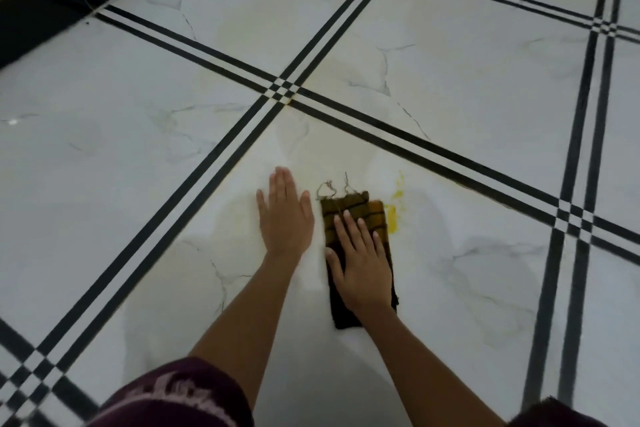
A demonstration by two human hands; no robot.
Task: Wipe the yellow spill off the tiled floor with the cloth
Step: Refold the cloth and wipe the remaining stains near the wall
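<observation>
With our right hand pressed flat on the cloth and our left hand released flat on the tiled floor, the yellow spill just beyond the fingertips risks smearing outward if we push sideways.

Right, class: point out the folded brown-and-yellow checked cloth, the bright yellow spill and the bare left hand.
Folded brown-and-yellow checked cloth [349, 210]: head view, far striped end.
Bright yellow spill [392, 218]: head view, largest patch beside the cloth.
Bare left hand [285, 218]: head view, back of hand.
</observation>
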